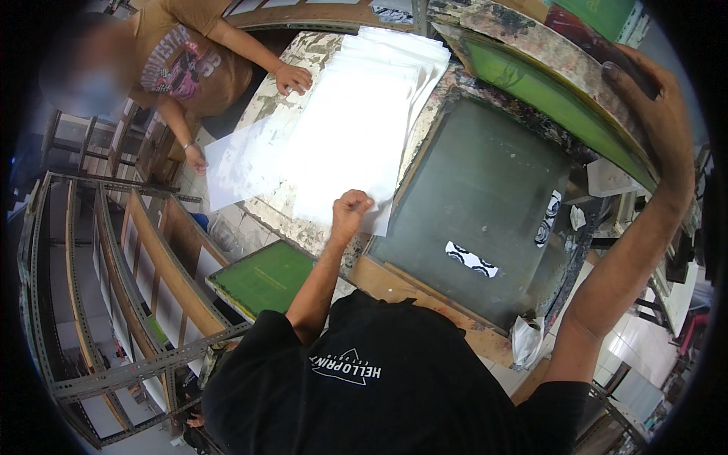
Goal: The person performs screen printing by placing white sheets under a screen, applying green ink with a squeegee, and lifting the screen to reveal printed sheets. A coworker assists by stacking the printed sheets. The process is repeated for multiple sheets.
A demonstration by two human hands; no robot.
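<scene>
My left hand is closed in a pinch at the near right corner of a stack of white paper sheets, gripping a sheet's edge. My right hand grips the frame of a raised printing screen with green mesh, tilted up over the far right side. Between my arms lies a dark grey flat printing bed. Two small black-and-white patterned strips rest on it, one strip near the front and another strip toward the right.
At the left a co-worker's hand rests beside the stack; the other hand holds a translucent sheet. A green screen lies low at my left, next to a metal rack. A crumpled plastic bag hangs by the bed's near corner.
</scene>
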